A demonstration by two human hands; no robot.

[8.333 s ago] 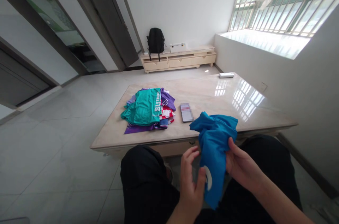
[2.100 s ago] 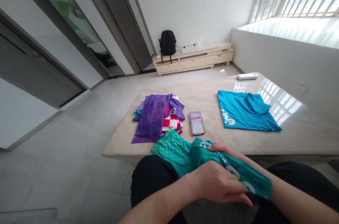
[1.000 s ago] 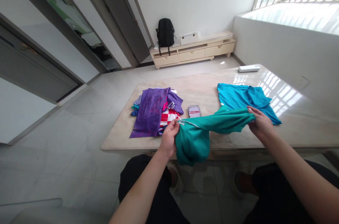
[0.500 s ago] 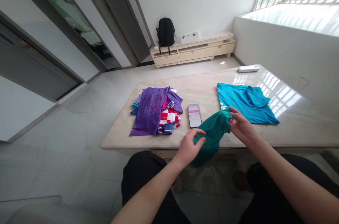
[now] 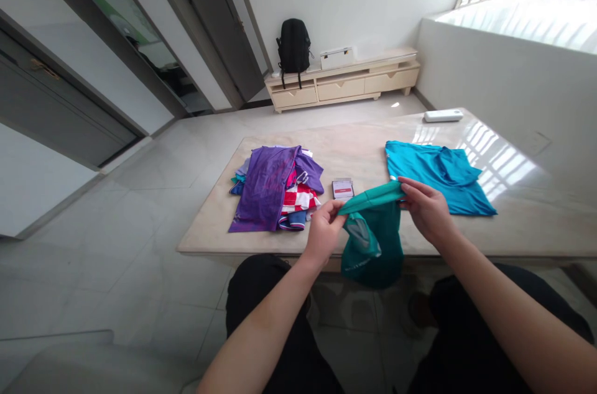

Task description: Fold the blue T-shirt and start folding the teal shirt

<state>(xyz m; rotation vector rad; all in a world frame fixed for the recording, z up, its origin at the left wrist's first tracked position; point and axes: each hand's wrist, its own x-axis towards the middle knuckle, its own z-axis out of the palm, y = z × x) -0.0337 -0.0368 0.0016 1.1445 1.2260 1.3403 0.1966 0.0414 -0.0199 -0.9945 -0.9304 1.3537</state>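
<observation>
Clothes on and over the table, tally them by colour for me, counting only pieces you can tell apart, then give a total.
Teal garment, held up by left hand and right hand: 1
Blue shirt, flat on the table: 1
Purple garment atop the pile: 1
Red and white checked piece: 1
Total: 4; more lies hidden in the pile.

One head-worn camera, looking forward and down from a seated spot at the near edge of the table [image 5: 433, 245]. Forearms and lap fill the foreground, close up. Beyond, the view faces a far wall with a low cabinet [image 5: 345, 80]; the edges look bent, probably wide-angle.
</observation>
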